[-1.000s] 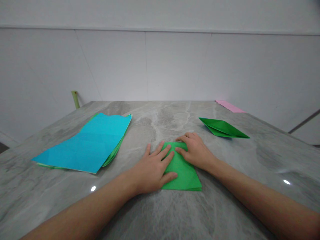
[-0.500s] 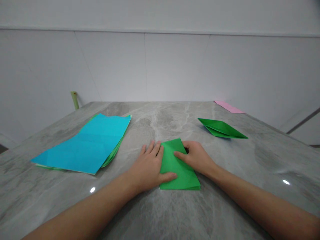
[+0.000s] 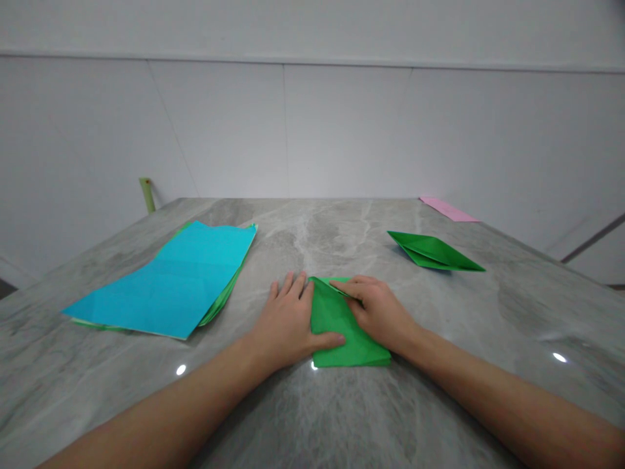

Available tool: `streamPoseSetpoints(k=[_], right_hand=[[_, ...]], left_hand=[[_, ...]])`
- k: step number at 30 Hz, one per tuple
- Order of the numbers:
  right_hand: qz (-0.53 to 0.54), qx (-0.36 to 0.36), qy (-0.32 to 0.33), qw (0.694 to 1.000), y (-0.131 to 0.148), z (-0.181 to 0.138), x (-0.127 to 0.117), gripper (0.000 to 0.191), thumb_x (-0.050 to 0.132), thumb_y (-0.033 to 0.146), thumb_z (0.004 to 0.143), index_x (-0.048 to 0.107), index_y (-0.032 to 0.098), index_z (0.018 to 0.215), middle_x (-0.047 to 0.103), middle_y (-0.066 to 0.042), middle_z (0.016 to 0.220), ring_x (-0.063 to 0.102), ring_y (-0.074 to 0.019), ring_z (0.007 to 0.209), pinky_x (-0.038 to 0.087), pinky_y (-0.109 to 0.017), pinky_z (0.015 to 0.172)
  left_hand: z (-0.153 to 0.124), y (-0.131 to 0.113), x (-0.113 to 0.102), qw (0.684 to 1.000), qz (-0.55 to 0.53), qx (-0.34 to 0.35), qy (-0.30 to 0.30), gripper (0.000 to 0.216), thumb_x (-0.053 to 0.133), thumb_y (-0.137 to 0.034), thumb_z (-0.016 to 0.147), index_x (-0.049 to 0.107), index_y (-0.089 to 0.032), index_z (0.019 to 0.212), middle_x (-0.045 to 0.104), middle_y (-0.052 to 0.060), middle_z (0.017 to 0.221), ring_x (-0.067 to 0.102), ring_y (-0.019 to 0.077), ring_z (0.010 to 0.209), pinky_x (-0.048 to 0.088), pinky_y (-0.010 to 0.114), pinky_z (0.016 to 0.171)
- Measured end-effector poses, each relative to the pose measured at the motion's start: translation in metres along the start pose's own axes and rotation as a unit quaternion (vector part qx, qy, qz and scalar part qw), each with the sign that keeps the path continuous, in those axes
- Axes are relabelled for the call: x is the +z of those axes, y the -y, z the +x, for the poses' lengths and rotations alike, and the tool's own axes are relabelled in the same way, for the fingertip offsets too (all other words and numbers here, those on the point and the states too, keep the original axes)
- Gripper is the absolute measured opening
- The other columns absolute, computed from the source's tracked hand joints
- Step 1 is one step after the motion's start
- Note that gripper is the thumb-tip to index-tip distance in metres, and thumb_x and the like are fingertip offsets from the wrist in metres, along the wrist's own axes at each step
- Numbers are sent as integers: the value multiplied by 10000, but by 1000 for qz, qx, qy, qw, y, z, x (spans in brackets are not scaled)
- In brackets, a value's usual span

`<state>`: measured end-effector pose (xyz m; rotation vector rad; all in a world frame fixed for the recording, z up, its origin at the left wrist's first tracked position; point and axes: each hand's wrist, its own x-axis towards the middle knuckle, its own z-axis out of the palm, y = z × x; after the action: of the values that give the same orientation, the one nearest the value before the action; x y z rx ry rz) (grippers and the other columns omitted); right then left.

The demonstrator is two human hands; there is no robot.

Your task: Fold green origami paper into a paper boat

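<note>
A folded sheet of green paper [image 3: 336, 326] lies on the grey marbled table in front of me. My left hand [image 3: 293, 319] rests flat along its left side, fingers spread and the thumb pressing on the paper. At the upper right, my right hand [image 3: 378, 309] pinches a raised flap of the same paper between thumb and index finger. The flap is bent over toward me, with its crease running down from the top left corner. Part of the paper's right edge is hidden under the right hand.
On the left lies a stack of paper with a blue sheet [image 3: 180, 280] on top and green sheets below. A folded green paper boat shape [image 3: 434, 252] sits at the right. Pink paper [image 3: 449, 208] lies at the far right edge of the table [image 3: 312, 228], before a white wall.
My right hand has pulled the paper's top right corner toward me, bending a flap down. The left hand has stayed nearly in place.
</note>
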<state>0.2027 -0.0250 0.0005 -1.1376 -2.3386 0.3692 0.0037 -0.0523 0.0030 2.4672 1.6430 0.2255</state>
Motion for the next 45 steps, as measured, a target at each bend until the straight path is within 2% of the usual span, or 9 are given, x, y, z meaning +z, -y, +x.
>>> streamPoseSetpoints(k=[4,8,13,19,26,32,39,45], right_hand=[[-11,15,-16,1000,-1,0,0,427,439,72,851,736,203,1129,757,-83,961,689,-230,900,537,-368,869],[1,-15,-8,1000,-1,-1,1,502,443,39,797,691,169,1214,746,-99,1102,685,-241,1029,534,-403,957],[-1,-73,8,997,-4,-2,8,678,440,-10,677,630,180,1299,657,-102,1320,604,-252,1244,460,-482,1089],[4,-103,28,994,-2,-2,10,634,450,7,759,595,199,1346,599,-102,1394,573,-248,1285,465,-478,1096],[-8,-119,51,992,-1,-4,12,537,432,51,855,574,159,1361,537,-138,1452,523,-265,1335,454,-473,1109],[-18,-123,65,990,-1,-4,15,524,436,73,874,565,205,1365,551,-87,1451,509,-221,1349,437,-418,1130],[-21,-131,69,989,-4,-4,19,520,479,84,879,546,193,1383,538,-115,1459,475,-250,1376,415,-474,1142],[-30,-138,61,988,-10,-4,25,484,493,115,891,562,180,1366,528,-118,1468,483,-255,1370,427,-460,1134]], left_hand=[[2,4,-1,1000,-6,12,-11,838,529,-682,862,434,-111,1469,362,210,1561,284,433,1451,264,650,1134],[5,7,1,1000,-8,12,-8,844,531,-669,870,406,-100,1481,350,213,1567,263,433,1459,247,653,1142],[6,7,2,1000,-11,5,-9,822,558,-657,859,411,-125,1468,328,208,1579,246,439,1463,247,645,1144],[6,6,0,1000,-25,-8,-2,818,588,-649,838,432,-129,1450,327,212,1579,242,443,1463,232,636,1150],[7,6,1,999,-33,-25,13,997,640,-665,791,327,-46,1507,303,238,1580,202,428,1480,201,609,1177],[6,7,-2,1000,-21,-10,17,1033,608,-756,759,342,-118,1527,287,195,1600,193,438,1479,196,619,1172],[5,12,-3,999,-10,7,45,1287,575,-887,623,245,-69,1560,175,206,1626,106,450,1492,161,612,1184],[6,13,-5,998,-17,4,57,1345,559,-908,588,197,-64,1570,133,190,1635,63,432,1501,142,595,1197]])
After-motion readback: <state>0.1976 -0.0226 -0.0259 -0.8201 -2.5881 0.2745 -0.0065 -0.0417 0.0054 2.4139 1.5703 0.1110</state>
